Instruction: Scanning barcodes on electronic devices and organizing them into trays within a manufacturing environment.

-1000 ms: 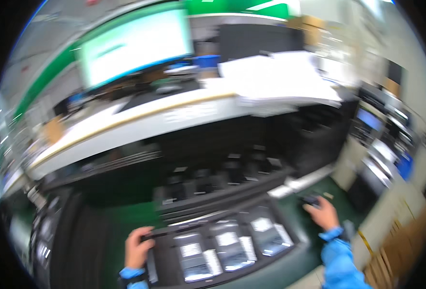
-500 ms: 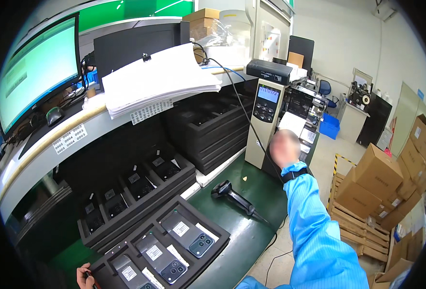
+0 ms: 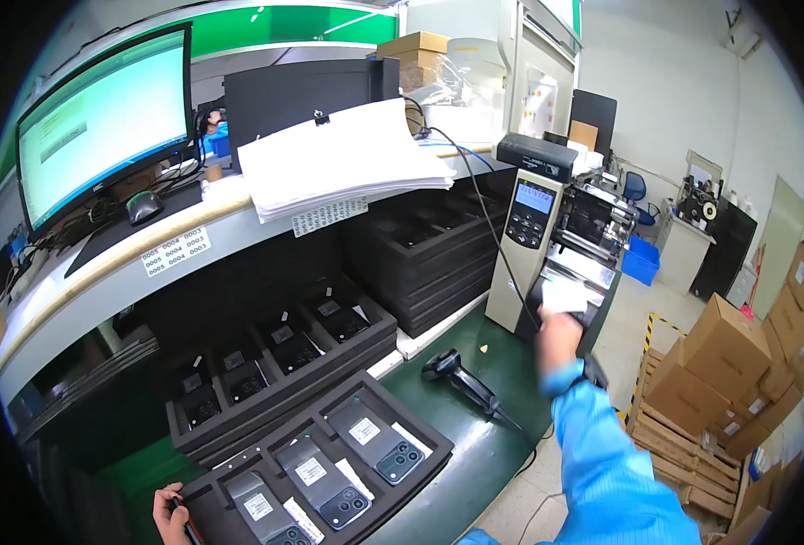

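One white label [image 3: 565, 296] hangs at the mouth of the printer [image 3: 552, 245] on the right of the bench [image 3: 475, 454], and the right hand [image 3: 558, 338] is raised to it, blurred; whether its fingers pinch the label or only touch it cannot be told. The blue sleeve [image 3: 606, 454] runs back from that hand toward the near right. The left hand [image 3: 170, 515] sits at the near left edge, closed on the corner of the near tray [image 3: 420, 445], with what looks like a dark pen along its fingers.

That black tray holds three phones [image 3: 379, 442] lying flat, each with a white sticker on its back. Just beyond it stands a stack of trays [image 3: 275, 391] with smaller dark parts in its pockets, and farther right a taller stack [image 3: 429, 263] stands beside the printer. A black scanner [image 3: 461, 377] lies on the green bench top between the near tray and the printer. On the shelf above sit a monitor [image 3: 102, 118] at far left and a thick pile of papers [image 3: 338, 159] in the middle. Brown boxes [image 3: 729, 363] are piled on the floor at the right.
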The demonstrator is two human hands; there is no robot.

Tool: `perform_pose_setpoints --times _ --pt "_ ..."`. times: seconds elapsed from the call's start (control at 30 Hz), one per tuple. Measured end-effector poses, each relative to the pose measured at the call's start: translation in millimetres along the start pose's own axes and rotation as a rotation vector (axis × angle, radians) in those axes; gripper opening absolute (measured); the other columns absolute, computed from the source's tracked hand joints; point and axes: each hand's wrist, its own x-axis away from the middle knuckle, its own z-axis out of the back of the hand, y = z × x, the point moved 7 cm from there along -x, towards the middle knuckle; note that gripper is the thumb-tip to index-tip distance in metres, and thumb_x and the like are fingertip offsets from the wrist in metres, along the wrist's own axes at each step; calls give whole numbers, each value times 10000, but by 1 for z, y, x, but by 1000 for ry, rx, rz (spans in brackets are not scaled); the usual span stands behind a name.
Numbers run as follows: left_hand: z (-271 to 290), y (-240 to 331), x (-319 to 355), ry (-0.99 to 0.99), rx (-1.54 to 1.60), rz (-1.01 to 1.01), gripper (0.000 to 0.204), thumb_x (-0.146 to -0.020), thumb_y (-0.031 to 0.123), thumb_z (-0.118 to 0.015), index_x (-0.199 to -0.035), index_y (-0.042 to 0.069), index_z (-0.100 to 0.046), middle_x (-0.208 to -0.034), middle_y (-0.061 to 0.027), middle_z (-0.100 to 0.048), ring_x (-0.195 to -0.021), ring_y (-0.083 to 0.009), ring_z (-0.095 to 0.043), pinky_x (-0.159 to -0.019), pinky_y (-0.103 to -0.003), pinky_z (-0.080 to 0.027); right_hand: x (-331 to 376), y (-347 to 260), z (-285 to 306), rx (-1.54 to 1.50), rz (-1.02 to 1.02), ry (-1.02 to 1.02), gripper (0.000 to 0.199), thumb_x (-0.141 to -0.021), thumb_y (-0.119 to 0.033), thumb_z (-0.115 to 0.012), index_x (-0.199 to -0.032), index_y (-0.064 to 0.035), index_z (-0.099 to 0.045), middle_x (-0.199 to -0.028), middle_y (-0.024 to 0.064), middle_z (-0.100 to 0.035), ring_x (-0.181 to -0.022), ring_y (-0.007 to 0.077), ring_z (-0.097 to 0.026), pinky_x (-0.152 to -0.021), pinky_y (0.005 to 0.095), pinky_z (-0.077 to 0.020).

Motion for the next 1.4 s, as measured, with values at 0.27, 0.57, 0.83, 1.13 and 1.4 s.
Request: perform_pose_setpoints --times 0.27,0.57,0.83,1.13,1.4 --pt "-12 30 0 44 -169 10 309 -727 77 -596 -1014 -33 -628 -1046 -105 -625 -1051 -221 -564 -996 -332 -414 232 -15 -100 163 -157 -824 186 -976 -181 -674 -1024 -28 -767 -611 -24 -577 -480 30 -477 -440 213 -350" --pt "-8 7 -10 33 153 -65 382 -826 20 -635 -1194 18 -535 -1231 -128 -632 -1224 -217 -561 -1083 -348 -399 523 -16 -172 444 -391 -2067 227 -1013 -178 -604 -1082 18 -696 -770 28 -650 -609 63 -573 -530 218 -475" --pt "-2 -5 3 85 242 -31 360 -841 21 -638 -1185 32 -532 -1242 -117 -635 -1187 -191 -564 -1036 -333 -429 555 -2 -173 934 -137 -2308 257 -979 -260 -671 -1061 -28 -747 -680 5 -671 -495 45 -514 -440 229 -399" --pt "-6 2 2 82 -126 -41 190 -883 124 -678 -1054 53 -635 -1272 -131 -628 -1190 -216 -554 -1049 -369 -419 448 -1 -160 464 -245 -1767 221 -951 -119 -688 -1146 -17 -711 -820 17 -696 -719 57 -623 -614 212 -497" --pt "-3 -3 4 136 -47 -74 159 -923 142 -662 -1034 29 -670 -1472 -214 -513 -1373 -273 -468 -1127 -396 -343 276 -15 -98 501 287 -950 212 -895 -84 -693 -1093 -8 -691 -1014 58 -678 -908 165 -612 -835 305 -489"
